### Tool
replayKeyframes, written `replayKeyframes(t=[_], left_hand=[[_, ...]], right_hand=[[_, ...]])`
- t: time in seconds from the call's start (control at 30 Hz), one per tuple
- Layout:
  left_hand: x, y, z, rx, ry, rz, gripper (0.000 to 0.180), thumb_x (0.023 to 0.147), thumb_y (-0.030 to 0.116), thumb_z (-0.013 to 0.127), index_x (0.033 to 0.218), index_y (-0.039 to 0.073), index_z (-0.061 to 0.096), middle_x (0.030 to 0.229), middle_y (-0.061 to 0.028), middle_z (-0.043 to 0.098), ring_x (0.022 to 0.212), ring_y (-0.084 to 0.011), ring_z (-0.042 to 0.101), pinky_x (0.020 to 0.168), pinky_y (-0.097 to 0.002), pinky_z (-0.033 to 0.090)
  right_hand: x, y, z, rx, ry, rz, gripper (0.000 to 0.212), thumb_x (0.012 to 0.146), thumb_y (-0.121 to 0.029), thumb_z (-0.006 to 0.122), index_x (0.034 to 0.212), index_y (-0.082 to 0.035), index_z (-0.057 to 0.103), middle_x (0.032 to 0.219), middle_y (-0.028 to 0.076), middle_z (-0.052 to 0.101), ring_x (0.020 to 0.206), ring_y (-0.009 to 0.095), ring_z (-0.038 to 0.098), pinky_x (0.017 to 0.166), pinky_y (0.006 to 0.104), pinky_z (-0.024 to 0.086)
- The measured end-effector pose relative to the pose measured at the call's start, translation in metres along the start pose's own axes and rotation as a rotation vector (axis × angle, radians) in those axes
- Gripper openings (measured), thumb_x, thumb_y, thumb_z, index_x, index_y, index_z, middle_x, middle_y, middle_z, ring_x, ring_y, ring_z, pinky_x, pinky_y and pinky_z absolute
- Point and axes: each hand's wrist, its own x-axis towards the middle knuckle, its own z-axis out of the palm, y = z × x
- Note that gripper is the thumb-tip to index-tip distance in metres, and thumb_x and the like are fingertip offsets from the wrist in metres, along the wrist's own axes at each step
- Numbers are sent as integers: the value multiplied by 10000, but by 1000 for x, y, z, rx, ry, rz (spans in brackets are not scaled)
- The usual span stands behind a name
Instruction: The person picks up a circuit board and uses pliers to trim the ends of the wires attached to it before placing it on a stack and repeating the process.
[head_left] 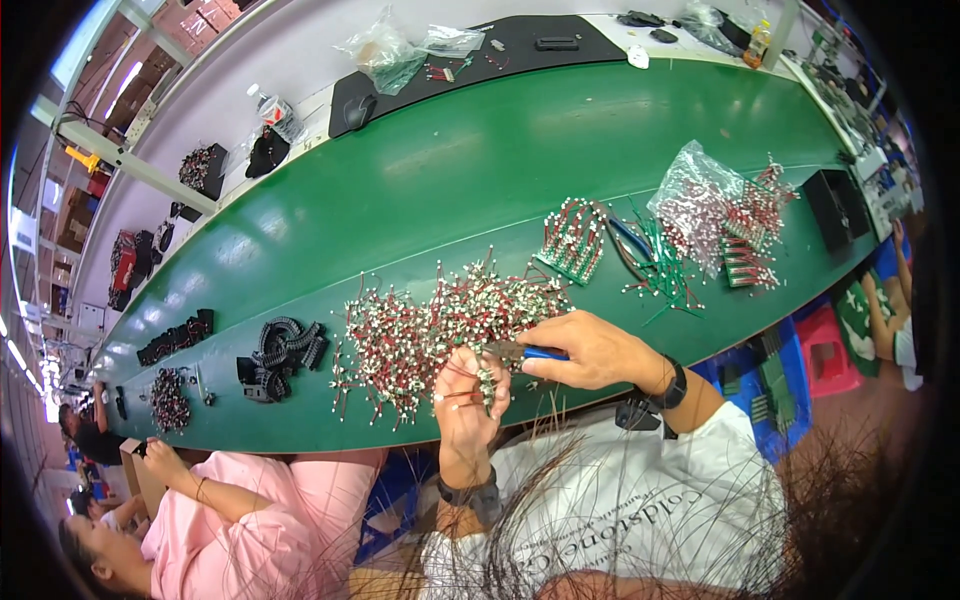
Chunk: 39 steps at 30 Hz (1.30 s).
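Note:
My left hand (464, 405) is raised at the table's near edge, its fingers closed round a small strip of circuit boards with red and white wires (487, 388). My right hand (590, 350) grips blue-handled pliers (545, 353), whose metal jaws reach to the strip beside my left fingertips. Whether the jaws touch it, I cannot tell. Just beyond both hands spreads a large heap of small wired parts (400, 345) with red leads and white ends.
On the green table (480, 150) lie wired board panels (572, 245), green strips (662, 265), a clear bag of wired parts (695, 205) and black cable chains (275, 350). A black box (837, 208) stands at the right. A person in pink (235, 520) sits to my left.

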Motion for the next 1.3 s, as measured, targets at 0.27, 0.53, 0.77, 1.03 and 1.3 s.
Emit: replayKeyframes(t=[0.27,0.53,0.77,1.03,1.3], left_hand=[[13,-1,-7,122,99,258,59,950,123,511,931,67,502,944,-113,590,748,-237,603,569,-322,497],[13,-10,1,362,167,403,176,980,207,576,1001,45,510,936,-71,575,735,-189,622,595,-317,543],[12,-12,0,361,122,412,191,977,212,581,998,37,506,921,-74,566,705,-187,628,602,-325,571],[13,-13,-2,277,76,381,193,976,218,584,939,43,511,897,-72,579,634,-164,590,509,-275,473],[13,-10,-11,187,16,262,143,973,172,560,913,50,515,903,-86,594,649,-176,588,484,-282,462]], right_hand=[[-3,7,1,-378,266,101,365,889,-313,631,1090,-10,611,888,186,640,830,378,629,723,448,501],[-4,-8,2,-120,19,63,376,909,-362,603,1082,-28,625,826,181,633,781,379,630,696,460,495],[-3,-8,0,-120,-45,82,355,886,-317,636,1057,-6,638,826,187,639,747,386,628,651,445,495],[-5,-7,1,-118,-29,61,308,897,-335,615,947,-31,628,779,172,635,742,387,628,653,475,477],[-4,-3,-1,-140,-48,35,361,874,-316,659,1065,-10,651,817,186,650,733,380,638,641,440,499]])
